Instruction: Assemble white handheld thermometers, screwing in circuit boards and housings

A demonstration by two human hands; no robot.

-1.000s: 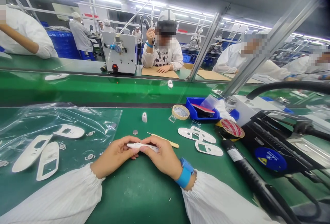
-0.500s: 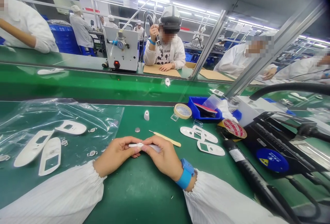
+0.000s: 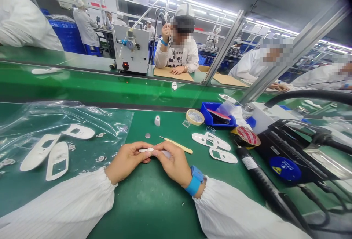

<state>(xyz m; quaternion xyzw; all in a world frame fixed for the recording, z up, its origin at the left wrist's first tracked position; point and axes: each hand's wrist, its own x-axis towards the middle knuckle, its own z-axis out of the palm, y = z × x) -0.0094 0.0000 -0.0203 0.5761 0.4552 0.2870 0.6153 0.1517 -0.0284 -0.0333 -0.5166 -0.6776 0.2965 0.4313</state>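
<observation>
Between my two hands is a slim white plastic part (image 3: 145, 150), seen edge-on and mostly covered by fingers. My left hand (image 3: 128, 160) pinches its left end. My right hand (image 3: 173, 162), with a blue wrist strap, pinches the other end, thumb on the near side. Just beyond my fingers lie a yellow-handled tool with a thin metal tip (image 3: 180, 145) and a small round metal disc (image 3: 147, 135). A small white cap with a hole (image 3: 157, 120) stands farther back. White shells with rectangular windows (image 3: 223, 155) lie right of my hands.
On the left, a clear plastic bag (image 3: 90, 116) bears more white shells (image 3: 57, 161) and small metal-and-white pieces. A blue bin (image 3: 218, 121), a tape roll (image 3: 245, 137) and a black machine (image 3: 291, 158) stand on the right. Beyond a green belt (image 3: 123, 91), a co-worker (image 3: 177, 55) sits.
My view has shifted slightly. Both hands keep their pinch on the white part, which has barely moved. Parts on the green belt have slid a little to the left.
</observation>
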